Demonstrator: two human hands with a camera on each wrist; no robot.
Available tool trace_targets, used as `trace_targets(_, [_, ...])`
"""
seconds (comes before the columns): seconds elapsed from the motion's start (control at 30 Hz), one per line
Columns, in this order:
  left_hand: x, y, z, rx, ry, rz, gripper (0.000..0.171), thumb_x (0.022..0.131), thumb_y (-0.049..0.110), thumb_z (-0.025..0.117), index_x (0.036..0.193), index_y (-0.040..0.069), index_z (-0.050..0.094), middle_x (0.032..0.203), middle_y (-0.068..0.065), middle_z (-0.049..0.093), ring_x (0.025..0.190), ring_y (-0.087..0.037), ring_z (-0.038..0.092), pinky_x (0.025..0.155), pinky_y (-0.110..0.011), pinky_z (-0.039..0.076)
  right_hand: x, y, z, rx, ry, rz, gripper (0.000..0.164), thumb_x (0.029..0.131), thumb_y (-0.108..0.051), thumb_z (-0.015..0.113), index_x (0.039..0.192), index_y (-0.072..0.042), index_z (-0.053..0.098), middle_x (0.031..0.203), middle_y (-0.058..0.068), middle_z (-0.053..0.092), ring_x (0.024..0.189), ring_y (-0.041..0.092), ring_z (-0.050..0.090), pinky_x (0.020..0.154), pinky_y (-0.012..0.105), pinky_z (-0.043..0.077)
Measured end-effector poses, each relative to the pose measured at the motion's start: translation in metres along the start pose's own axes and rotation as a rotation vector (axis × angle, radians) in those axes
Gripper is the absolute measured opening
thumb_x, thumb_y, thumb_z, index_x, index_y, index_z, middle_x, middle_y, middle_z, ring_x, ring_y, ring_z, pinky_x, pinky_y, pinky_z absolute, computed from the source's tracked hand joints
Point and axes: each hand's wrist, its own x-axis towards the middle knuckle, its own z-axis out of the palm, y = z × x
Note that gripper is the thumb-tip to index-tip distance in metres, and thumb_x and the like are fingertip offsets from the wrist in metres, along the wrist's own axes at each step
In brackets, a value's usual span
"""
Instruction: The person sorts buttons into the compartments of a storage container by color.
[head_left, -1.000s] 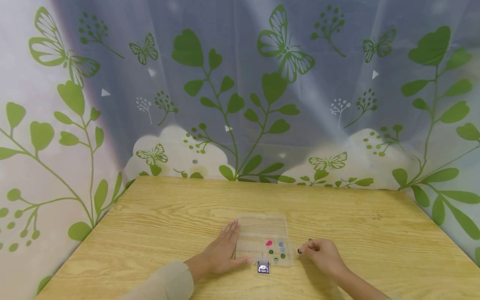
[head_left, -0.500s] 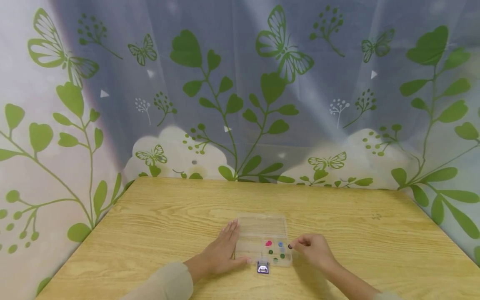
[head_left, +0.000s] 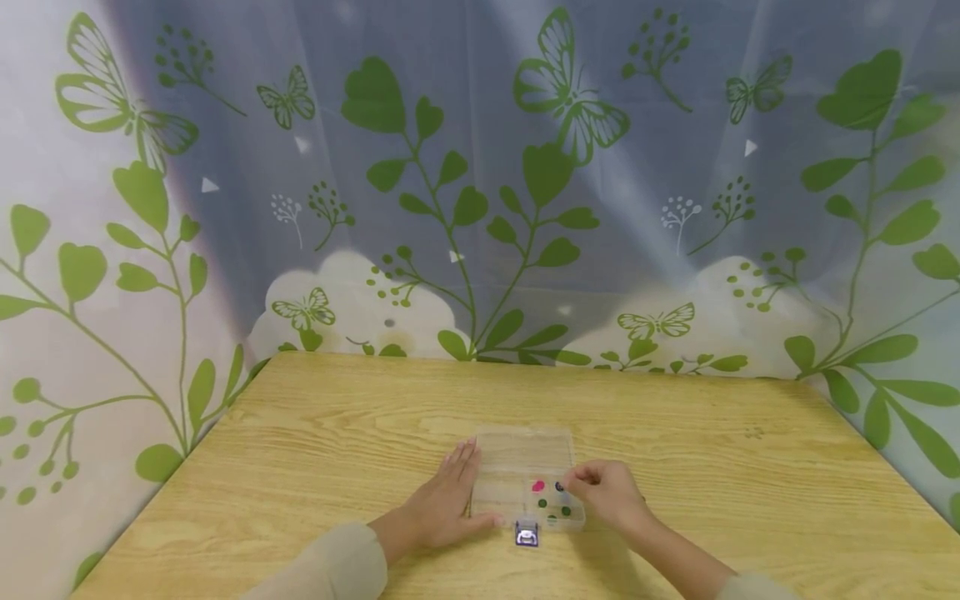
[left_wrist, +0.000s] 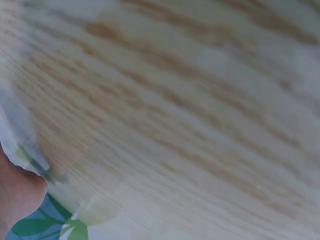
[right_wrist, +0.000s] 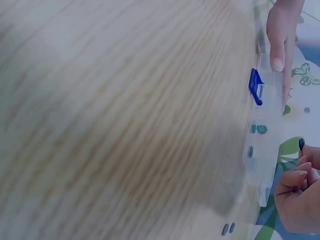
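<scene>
Pinching a dark button [head_left: 559, 487] in the grip of the right hand [head_left: 609, 493], over the clear box [head_left: 498, 493] at lower centre, likely for fine control; resting the left hand [head_left: 442, 505], straight-fingered, along the box's left side, presumably against sliding.

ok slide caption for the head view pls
Left hand rests against a clear open box while the right hand pinches a small dark disc above it.

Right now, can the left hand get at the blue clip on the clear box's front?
Likely yes: the left hand rests at the clear box, thumb close to the blue clip, with nothing visible between them.
</scene>
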Motion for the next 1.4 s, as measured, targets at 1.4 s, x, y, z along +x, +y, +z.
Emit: trace_targets(1.4, [0.000, -0.001, -0.001, -0.018, -0.006, 0.004, 0.096, 0.088, 0.063, 0.043, 0.145, -0.008, 0.013, 0.153, -0.025, 0.009, 0.143, -0.036, 0.011, 0.117, -0.046, 0.016, 0.012, -0.020, 0.046, 0.021, -0.196, -0.171, 0.010, 0.081, -0.001, 0.061, 0.077, 0.001, 0.069, 0.061, 0.005, 0.059, 0.054, 0.008, 0.041, 0.045, 0.015, 0.034])
